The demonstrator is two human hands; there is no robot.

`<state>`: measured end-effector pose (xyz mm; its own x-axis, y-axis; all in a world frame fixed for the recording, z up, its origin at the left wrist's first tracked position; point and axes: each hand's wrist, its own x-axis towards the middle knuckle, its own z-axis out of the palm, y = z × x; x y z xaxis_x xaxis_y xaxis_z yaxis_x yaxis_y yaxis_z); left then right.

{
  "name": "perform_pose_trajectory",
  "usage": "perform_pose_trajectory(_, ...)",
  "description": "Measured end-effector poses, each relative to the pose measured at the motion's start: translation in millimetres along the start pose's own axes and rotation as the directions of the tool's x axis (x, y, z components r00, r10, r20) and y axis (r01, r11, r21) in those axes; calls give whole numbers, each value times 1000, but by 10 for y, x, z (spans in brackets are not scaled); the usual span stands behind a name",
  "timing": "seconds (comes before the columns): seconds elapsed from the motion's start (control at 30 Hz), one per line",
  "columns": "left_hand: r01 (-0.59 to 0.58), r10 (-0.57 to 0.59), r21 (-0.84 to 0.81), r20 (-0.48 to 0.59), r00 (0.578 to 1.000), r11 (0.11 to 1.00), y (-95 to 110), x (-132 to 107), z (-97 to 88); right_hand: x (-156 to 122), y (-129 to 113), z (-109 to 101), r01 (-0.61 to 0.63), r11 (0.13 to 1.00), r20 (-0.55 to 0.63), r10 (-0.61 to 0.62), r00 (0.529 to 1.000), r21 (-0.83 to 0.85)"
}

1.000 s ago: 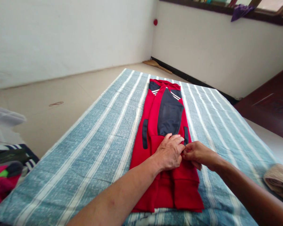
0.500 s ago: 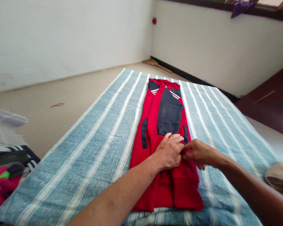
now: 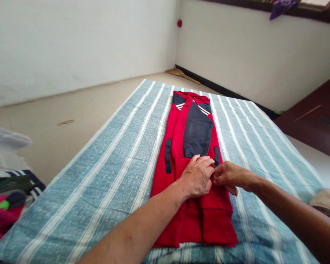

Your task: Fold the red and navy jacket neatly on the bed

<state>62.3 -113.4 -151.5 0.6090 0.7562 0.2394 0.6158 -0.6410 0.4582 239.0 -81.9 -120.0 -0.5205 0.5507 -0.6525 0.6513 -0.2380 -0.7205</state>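
Observation:
A red jacket (image 3: 194, 220) with dark navy panels and white stripes lies folded into a long narrow strip on the striped cloth. One sleeve with a navy panel runs down its middle. My left hand (image 3: 197, 176) rests on the lower half of the jacket, palm down, its fingers stretched over the sleeve. Close beside it, my right hand (image 3: 227, 176) pinches the red fabric at the jacket's right side, just below a navy pocket strip. The pinching fingertips are partly hidden behind my left hand.
A blue-green cloth with white stripes (image 3: 112, 161) covers the flat surface. Piled clothes (image 3: 11, 205) lie at the left edge, and a beige folded item (image 3: 327, 203) sits at the right. Beyond are white walls, a broom (image 3: 183, 74) in the corner and a dark red wooden piece (image 3: 316, 117).
My right hand has shifted slightly, its fingers drawing closer together on the jacket's right side. My left hand and the jacket have hardly moved.

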Motion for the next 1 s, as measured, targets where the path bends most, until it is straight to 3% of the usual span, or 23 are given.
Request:
perform_pose_trajectory(0.37, -3, 3, -5, 2, 1000, 1000, 1, 0, -16, -36, -9, -61, -20, 997, 98, 13, 995, 72)
perform_pose_trajectory(0.63, -9, 9, -30, -12, 1000, 1000, -11, 12, -17, 14, -15, -49, -33, 999, 66, 31, 997, 28)
perform_pose_trajectory(0.83, -7, 5, -56, -25, 1000, 998, -14, 1, -8, -8, 33, -75, -39, 991, 122, 24, 992, 128)
perform_pose_trajectory(1.0, 3, -4, -60, -18, 1000, 998, -18, 6, -15, 30, 33, -30, -35, 994, 68, 28, 997, 104)
